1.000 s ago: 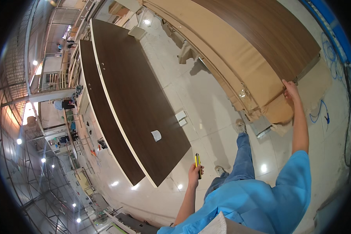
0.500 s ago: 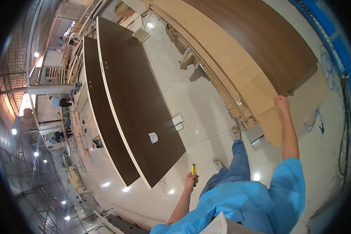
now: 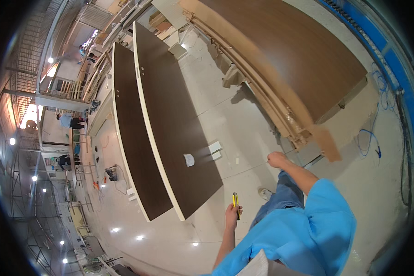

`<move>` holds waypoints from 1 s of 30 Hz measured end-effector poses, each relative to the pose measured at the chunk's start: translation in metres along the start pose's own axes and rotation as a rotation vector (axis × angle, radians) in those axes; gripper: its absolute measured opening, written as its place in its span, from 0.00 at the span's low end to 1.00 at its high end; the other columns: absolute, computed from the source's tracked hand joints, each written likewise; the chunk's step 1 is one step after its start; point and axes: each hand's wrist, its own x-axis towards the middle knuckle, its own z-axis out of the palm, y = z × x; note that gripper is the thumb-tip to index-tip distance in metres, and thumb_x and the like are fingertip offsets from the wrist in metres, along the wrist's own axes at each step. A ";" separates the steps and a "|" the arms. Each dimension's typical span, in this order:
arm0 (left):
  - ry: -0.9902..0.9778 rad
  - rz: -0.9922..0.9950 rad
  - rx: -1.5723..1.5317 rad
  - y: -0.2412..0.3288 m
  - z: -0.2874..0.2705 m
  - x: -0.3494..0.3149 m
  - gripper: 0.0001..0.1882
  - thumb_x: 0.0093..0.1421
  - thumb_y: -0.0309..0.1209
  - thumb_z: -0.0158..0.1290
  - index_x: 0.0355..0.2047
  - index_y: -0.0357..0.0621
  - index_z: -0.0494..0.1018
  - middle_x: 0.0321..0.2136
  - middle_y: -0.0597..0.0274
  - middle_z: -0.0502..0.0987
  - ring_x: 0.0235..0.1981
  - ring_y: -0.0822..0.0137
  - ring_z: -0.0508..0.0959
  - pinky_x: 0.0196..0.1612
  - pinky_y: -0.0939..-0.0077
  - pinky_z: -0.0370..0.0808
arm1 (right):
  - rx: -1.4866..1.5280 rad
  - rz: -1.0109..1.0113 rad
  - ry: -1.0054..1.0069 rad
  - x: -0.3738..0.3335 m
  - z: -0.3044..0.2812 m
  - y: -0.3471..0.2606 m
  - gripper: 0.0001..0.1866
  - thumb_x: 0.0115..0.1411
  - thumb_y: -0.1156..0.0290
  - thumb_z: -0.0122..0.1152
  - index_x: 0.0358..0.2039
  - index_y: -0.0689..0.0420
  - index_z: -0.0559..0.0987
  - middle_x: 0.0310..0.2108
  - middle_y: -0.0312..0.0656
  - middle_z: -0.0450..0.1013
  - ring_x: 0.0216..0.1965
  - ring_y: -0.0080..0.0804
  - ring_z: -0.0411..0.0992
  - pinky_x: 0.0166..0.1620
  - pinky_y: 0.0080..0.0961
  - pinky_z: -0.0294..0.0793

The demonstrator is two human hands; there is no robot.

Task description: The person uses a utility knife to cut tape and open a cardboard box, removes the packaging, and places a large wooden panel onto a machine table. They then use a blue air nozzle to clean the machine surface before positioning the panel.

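My left hand (image 3: 232,215) is closed around a slim yellow-and-black utility knife (image 3: 236,205), which points upward beside my leg. My right hand (image 3: 276,159) is a loose fist in front of my legs, with nothing seen in it. Beyond that hand lies a stack of flattened cardboard (image 3: 262,85), its loose flap (image 3: 326,143) hanging at the near end and apart from my fingers. Next to the cardboard rests a large brown wood-grain panel (image 3: 303,55).
Two dark brown door panels (image 3: 170,115) with pale edges stand on the left, a white paper (image 3: 189,160) on one. Blue hose (image 3: 370,142) coils on the floor at right. A power tool (image 3: 111,174) and co-workers (image 3: 71,120) are farther left.
My right hand has let go of the cardboard sheet and moved left toward my legs. The cardboard has shifted, uncovering more of the brown panel. My left hand still holds the knife.
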 end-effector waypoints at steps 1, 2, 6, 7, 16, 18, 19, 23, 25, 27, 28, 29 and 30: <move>0.030 0.047 -0.020 -0.007 -0.011 -0.003 0.12 0.61 0.27 0.47 0.44 0.37 0.69 0.30 0.54 0.77 0.24 0.69 0.76 0.30 0.77 0.75 | 0.152 -0.088 0.145 -0.001 -0.002 -0.001 0.14 0.60 0.64 0.49 0.35 0.57 0.81 0.34 0.49 0.78 0.41 0.49 0.76 0.44 0.45 0.75; 0.063 0.076 -0.054 -0.021 -0.024 -0.014 0.12 0.61 0.27 0.47 0.44 0.37 0.69 0.30 0.54 0.78 0.24 0.69 0.76 0.30 0.77 0.75 | 0.270 -0.092 0.222 -0.002 -0.012 0.001 0.15 0.60 0.62 0.48 0.32 0.57 0.80 0.33 0.51 0.77 0.39 0.50 0.76 0.42 0.46 0.74; 0.127 -0.105 -0.187 -0.093 -0.083 -0.045 0.04 0.61 0.25 0.47 0.35 0.38 0.69 0.27 0.56 0.76 0.20 0.69 0.74 0.24 0.77 0.72 | 0.289 -0.245 1.070 -0.008 -0.112 0.057 0.10 0.60 0.67 0.54 0.29 0.59 0.76 0.30 0.51 0.73 0.35 0.51 0.73 0.38 0.42 0.72; 0.191 -0.263 -0.105 -0.111 -0.096 -0.052 0.03 0.61 0.25 0.47 0.33 0.38 0.69 0.25 0.55 0.76 0.19 0.67 0.74 0.22 0.75 0.72 | 0.448 -0.103 1.215 -0.010 -0.133 0.074 0.11 0.59 0.67 0.56 0.40 0.59 0.77 0.40 0.52 0.74 0.44 0.48 0.73 0.46 0.39 0.72; 0.294 -0.611 -0.007 -0.124 -0.122 -0.032 0.05 0.59 0.24 0.44 0.32 0.36 0.68 0.20 0.54 0.73 0.17 0.62 0.75 0.18 0.69 0.72 | 0.531 0.667 0.787 0.009 -0.165 0.353 0.46 0.51 0.50 0.67 0.63 0.65 0.60 0.62 0.57 0.60 0.64 0.53 0.57 0.65 0.43 0.57; 0.169 -0.441 -0.019 -0.076 -0.092 -0.002 0.04 0.59 0.25 0.45 0.31 0.37 0.69 0.19 0.57 0.72 0.15 0.65 0.72 0.19 0.74 0.71 | 0.531 0.724 0.762 0.024 -0.138 0.372 0.47 0.50 0.53 0.69 0.63 0.67 0.59 0.62 0.61 0.59 0.64 0.54 0.58 0.64 0.40 0.59; 0.167 -0.310 -0.050 -0.050 -0.067 0.009 0.05 0.59 0.25 0.46 0.33 0.37 0.70 0.19 0.59 0.72 0.16 0.67 0.72 0.19 0.76 0.70 | 0.584 0.755 0.746 0.029 -0.129 0.375 0.48 0.50 0.53 0.69 0.63 0.68 0.59 0.62 0.63 0.59 0.64 0.55 0.58 0.64 0.40 0.59; 0.101 -0.011 0.134 0.075 0.053 0.057 0.13 0.60 0.31 0.53 0.43 0.40 0.74 0.25 0.69 0.71 0.23 0.78 0.68 0.26 0.83 0.65 | 0.555 0.556 0.723 0.027 -0.130 0.361 0.35 0.51 0.57 0.68 0.55 0.63 0.69 0.51 0.57 0.71 0.53 0.50 0.70 0.55 0.40 0.68; 0.068 0.150 0.216 0.133 0.120 0.074 0.11 0.60 0.33 0.55 0.41 0.41 0.76 0.23 0.73 0.68 0.23 0.80 0.64 0.26 0.84 0.61 | 0.549 0.447 0.670 0.014 -0.150 0.342 0.25 0.51 0.60 0.67 0.47 0.60 0.76 0.41 0.54 0.77 0.44 0.50 0.76 0.48 0.39 0.73; 0.010 0.247 0.253 0.184 0.183 0.088 0.12 0.61 0.37 0.56 0.38 0.42 0.76 0.22 0.75 0.66 0.23 0.81 0.62 0.26 0.84 0.59 | 0.392 0.282 0.639 -0.001 -0.170 0.314 0.18 0.51 0.62 0.65 0.40 0.58 0.78 0.32 0.52 0.78 0.36 0.52 0.76 0.41 0.41 0.75; -0.032 0.267 0.260 0.208 0.215 0.096 0.13 0.62 0.39 0.56 0.36 0.42 0.75 0.21 0.75 0.66 0.23 0.81 0.62 0.26 0.84 0.58 | 0.311 0.208 0.643 -0.008 -0.176 0.297 0.15 0.51 0.63 0.64 0.37 0.57 0.79 0.28 0.51 0.78 0.32 0.53 0.77 0.38 0.41 0.76; -0.099 0.321 0.293 0.232 0.245 0.106 0.13 0.63 0.40 0.55 0.37 0.41 0.74 0.21 0.75 0.66 0.23 0.81 0.63 0.26 0.83 0.59 | 0.270 0.112 0.625 -0.011 -0.180 0.279 0.13 0.51 0.63 0.63 0.35 0.57 0.79 0.28 0.51 0.77 0.31 0.55 0.76 0.36 0.43 0.75; -0.146 0.340 0.358 0.254 0.273 0.113 0.14 0.64 0.41 0.55 0.37 0.41 0.74 0.22 0.75 0.66 0.23 0.80 0.64 0.27 0.83 0.61 | 0.213 0.030 0.597 -0.013 -0.177 0.258 0.12 0.51 0.64 0.61 0.33 0.56 0.79 0.27 0.51 0.77 0.30 0.57 0.75 0.35 0.44 0.75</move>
